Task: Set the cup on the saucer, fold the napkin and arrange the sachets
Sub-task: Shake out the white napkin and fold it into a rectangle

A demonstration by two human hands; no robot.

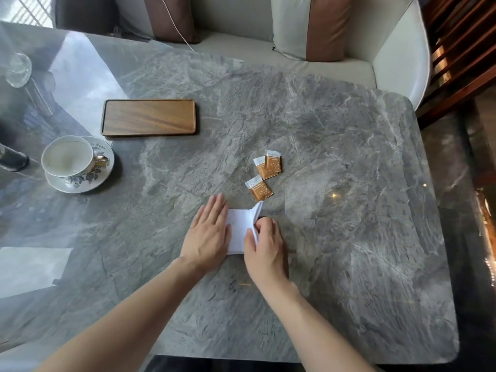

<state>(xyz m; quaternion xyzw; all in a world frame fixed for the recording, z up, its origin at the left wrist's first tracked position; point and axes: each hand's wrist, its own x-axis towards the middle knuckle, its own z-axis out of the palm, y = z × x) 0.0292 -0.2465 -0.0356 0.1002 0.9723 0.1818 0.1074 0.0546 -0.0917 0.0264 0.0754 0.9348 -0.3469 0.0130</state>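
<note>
A white napkin [239,230] lies partly folded on the grey marble table [335,170]. My left hand [208,232] presses flat on its left part with fingers spread. My right hand [264,245] pinches the napkin's right edge, which is lifted and curled up. Three orange sachets lie just beyond the napkin: one [259,188] nearest, and two overlapping ones [269,165] further back. At the left, a white floral cup [67,156] with a gold handle stands on its matching saucer [103,174].
A wooden tray [149,117] lies at the back left. A clear glass [18,69] stands at the far left edge, with a dark object [13,161] below it. A cream sofa [349,68] with cushions sits behind the table.
</note>
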